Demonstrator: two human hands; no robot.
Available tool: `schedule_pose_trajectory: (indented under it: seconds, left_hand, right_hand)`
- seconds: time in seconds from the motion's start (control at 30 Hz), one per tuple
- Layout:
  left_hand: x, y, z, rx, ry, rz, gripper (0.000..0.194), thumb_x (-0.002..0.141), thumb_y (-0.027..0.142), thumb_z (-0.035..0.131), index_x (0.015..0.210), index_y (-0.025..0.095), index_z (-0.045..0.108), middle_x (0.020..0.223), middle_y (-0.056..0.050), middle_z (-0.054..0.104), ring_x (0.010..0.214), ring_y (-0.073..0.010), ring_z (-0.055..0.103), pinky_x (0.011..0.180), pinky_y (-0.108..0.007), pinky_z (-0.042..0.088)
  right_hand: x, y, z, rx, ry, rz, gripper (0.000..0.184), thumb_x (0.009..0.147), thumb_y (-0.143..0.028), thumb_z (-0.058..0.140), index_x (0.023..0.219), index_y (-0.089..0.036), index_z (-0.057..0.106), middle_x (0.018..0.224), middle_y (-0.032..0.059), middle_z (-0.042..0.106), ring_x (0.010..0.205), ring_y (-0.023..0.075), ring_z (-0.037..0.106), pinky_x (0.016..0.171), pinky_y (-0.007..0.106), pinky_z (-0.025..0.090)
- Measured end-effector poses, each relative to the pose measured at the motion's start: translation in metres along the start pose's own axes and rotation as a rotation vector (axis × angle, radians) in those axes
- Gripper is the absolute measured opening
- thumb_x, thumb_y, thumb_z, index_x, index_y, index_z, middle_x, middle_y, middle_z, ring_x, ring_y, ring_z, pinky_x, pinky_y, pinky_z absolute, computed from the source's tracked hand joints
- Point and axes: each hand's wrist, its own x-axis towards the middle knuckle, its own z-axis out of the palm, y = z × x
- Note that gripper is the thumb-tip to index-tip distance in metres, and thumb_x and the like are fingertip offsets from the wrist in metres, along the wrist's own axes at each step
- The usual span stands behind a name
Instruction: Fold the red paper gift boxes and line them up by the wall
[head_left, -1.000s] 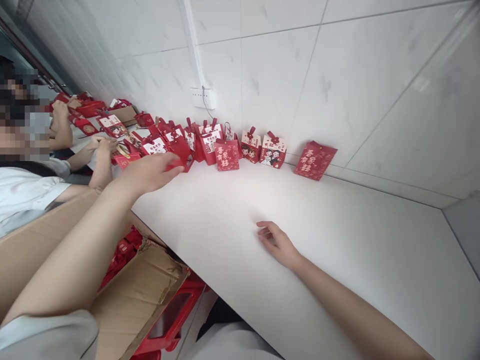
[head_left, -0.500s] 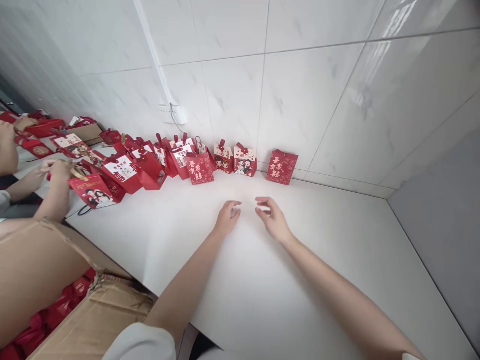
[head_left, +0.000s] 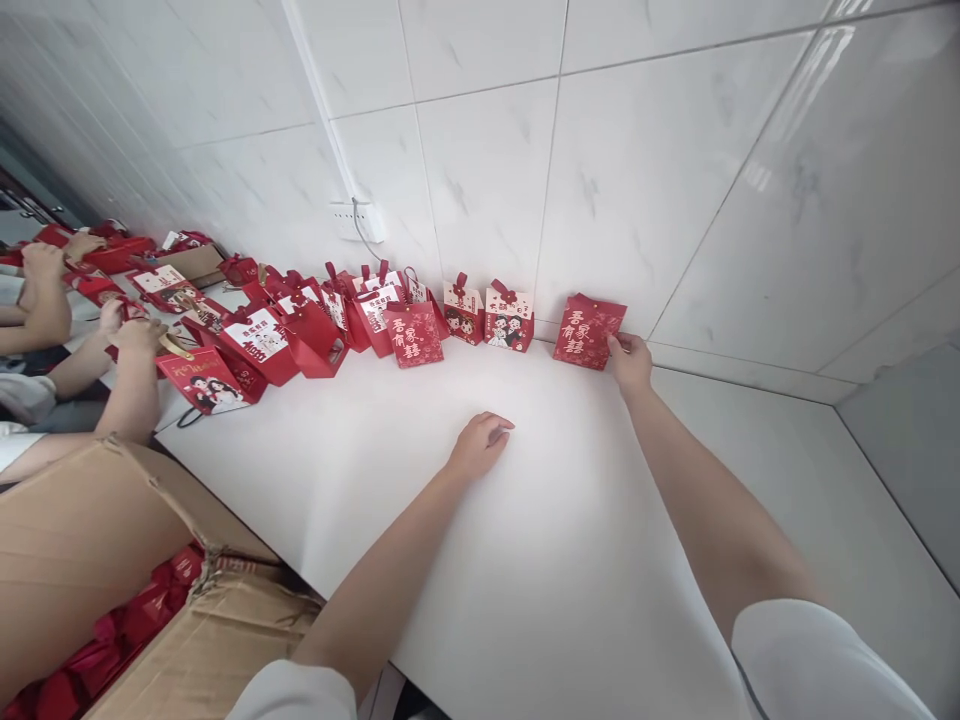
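A red gift bag (head_left: 585,331) with gold characters leans against the tiled wall at the right end of a row of red bags. My right hand (head_left: 628,362) reaches out to its right edge and its fingers are closed on that edge. My left hand (head_left: 478,445) rests on the white table (head_left: 570,540) in the middle, fingers loosely curled, holding nothing. Two small red-and-white gift boxes (head_left: 489,315) stand just left of the bag, and another red bag with gold characters (head_left: 413,335) stands beside them.
Several more red bags and boxes (head_left: 277,335) line the wall to the left. Other people's hands (head_left: 127,330) work among them at the far left. An open cardboard box (head_left: 112,590) with red items sits below the table's near-left edge. A wall socket (head_left: 360,222) hangs above the row.
My right hand has gone from the table's middle out to the rightmost red bag and closed on its edge. My left hand has stayed on the table, shifting slightly.
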Motion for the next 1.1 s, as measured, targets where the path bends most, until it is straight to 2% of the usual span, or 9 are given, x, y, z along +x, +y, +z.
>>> schedule_pose_trajectory:
  seconds: [0.23,0.37,0.47,0.53,0.6,0.67,0.83,0.97,1.1]
  left_hand:
    - [0.000,0.000,-0.003,0.007,-0.021,0.005,0.022,0.088,0.024,0.048,0.100,0.024,0.066,0.108,-0.004,0.063,0.105,-0.0211,0.057,0.083,-0.034,0.049]
    - [-0.001,0.000,-0.002,-0.041,-0.005,-0.017,0.027,0.090,0.031,0.050,0.114,0.026,0.060,0.120,-0.006,0.058,0.110,-0.0212,0.057,0.078,-0.032,0.051]
    - [0.001,0.000,0.001,-0.135,0.083,-0.009,0.050,0.087,0.040,0.058,0.133,0.026,0.044,0.138,-0.010,0.046,0.128,-0.0248,0.047,0.093,-0.037,0.048]
    - [0.002,0.000,0.002,-0.231,0.120,0.012,0.069,0.082,0.044,0.064,0.141,0.028,0.032,0.148,-0.011,0.036,0.138,-0.0277,0.035,0.106,-0.044,0.039]
    - [0.003,0.002,0.004,-0.357,0.089,0.041,0.078,0.079,0.048,0.068,0.144,0.028,0.027,0.152,-0.012,0.032,0.141,-0.0296,0.031,0.111,-0.048,0.033]
    - [0.002,0.006,0.005,-0.512,0.016,0.071,0.073,0.080,0.053,0.064,0.141,0.026,0.032,0.148,-0.012,0.039,0.137,-0.0302,0.038,0.110,-0.046,0.036]
    - [-0.001,0.012,0.006,-0.717,-0.078,-0.011,0.055,0.092,0.055,0.046,0.135,0.022,0.040,0.135,-0.011,0.056,0.122,-0.0265,0.055,0.104,-0.043,0.044]
    - [0.001,0.009,0.008,-0.687,-0.055,-0.027,0.056,0.094,0.059,0.037,0.138,0.023,0.040,0.138,-0.010,0.054,0.126,-0.0260,0.052,0.108,-0.043,0.041]
    - [0.002,0.008,0.009,-0.677,-0.067,-0.009,0.059,0.093,0.059,0.040,0.140,0.023,0.039,0.141,-0.009,0.052,0.129,-0.0258,0.050,0.110,-0.041,0.039]
  right_hand:
    - [0.013,-0.020,0.009,-0.064,0.022,-0.034,0.023,0.074,-0.040,0.061,0.080,-0.018,0.059,0.086,0.0084,0.066,0.084,0.0237,0.059,0.089,0.044,0.044]
    - [-0.011,-0.028,0.002,-0.013,-0.091,-0.083,0.027,0.075,-0.046,0.061,0.077,-0.020,0.054,0.085,0.0052,0.063,0.086,0.0210,0.056,0.088,0.040,0.046]
    - [-0.050,-0.036,-0.014,0.050,-0.255,-0.105,0.032,0.077,-0.052,0.060,0.077,-0.020,0.054,0.080,0.0028,0.062,0.081,0.0189,0.058,0.081,0.037,0.050]
    - [-0.082,-0.046,-0.028,0.084,-0.386,-0.105,0.036,0.080,-0.056,0.058,0.075,-0.021,0.055,0.078,0.0019,0.063,0.077,0.0179,0.060,0.076,0.035,0.052]
    - [-0.114,-0.056,-0.042,0.148,-0.620,-0.097,0.037,0.083,-0.056,0.057,0.076,-0.020,0.058,0.080,0.0020,0.065,0.078,0.0173,0.061,0.078,0.034,0.052]
    - [-0.143,-0.062,-0.053,0.197,-0.765,-0.113,0.032,0.084,-0.053,0.060,0.084,-0.021,0.060,0.086,0.0022,0.066,0.082,0.0173,0.061,0.081,0.035,0.051]
    - [-0.186,-0.049,-0.061,0.250,-0.709,-0.093,0.032,0.080,-0.051,0.066,0.089,-0.021,0.060,0.097,0.0055,0.066,0.088,0.0197,0.063,0.081,0.036,0.052]
    - [-0.192,-0.034,-0.059,0.230,-0.704,-0.082,0.031,0.080,-0.049,0.067,0.091,-0.020,0.061,0.097,0.0064,0.066,0.095,0.0209,0.062,0.083,0.035,0.052]
    - [-0.191,-0.032,-0.059,0.206,-0.698,-0.103,0.032,0.084,-0.051,0.062,0.095,-0.020,0.063,0.101,0.0076,0.068,0.095,0.0212,0.063,0.083,0.036,0.052]
